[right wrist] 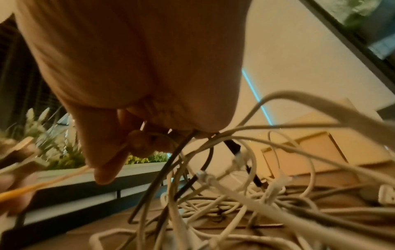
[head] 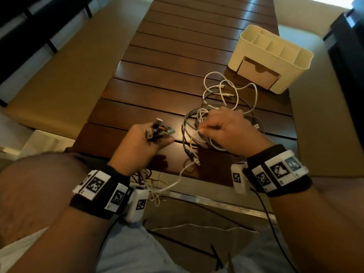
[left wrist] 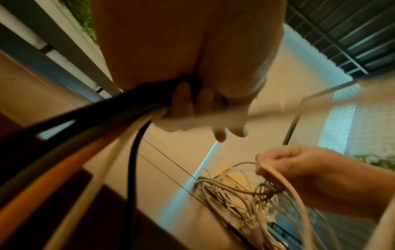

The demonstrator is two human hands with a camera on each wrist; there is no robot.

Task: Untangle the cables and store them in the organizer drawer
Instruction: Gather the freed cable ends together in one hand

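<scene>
- We are gripping a bunch of plug ends (head: pixel 159 131) in our left hand (head: pixel 141 142), fingers curled round them, with their cords trailing off the near edge of the desk (head: pixel 157 79) below that wrist.
- Our right hand (head: pixel 226 131) is pinching a thin pale cord at the near edge of the tangle of cables (head: pixel 222 103), which is lying just ahead of and under that hand, spreading away from us.
- The organizer (head: pixel 271 56) is standing beyond the right hand, past the tangle; its drawer (head: pixel 258 72) is looking only slightly open, so nothing is stored yet.
- To do this step well, we are judging it best to keep the left bunch steady and draw one cord at a time, following it by its plug through the loops instead of tugging.
- Pulling hard is likely tightening knots, so we are easing loops wide first.
- The wrist views are blurred, so exact strand crossings are unclear.
</scene>
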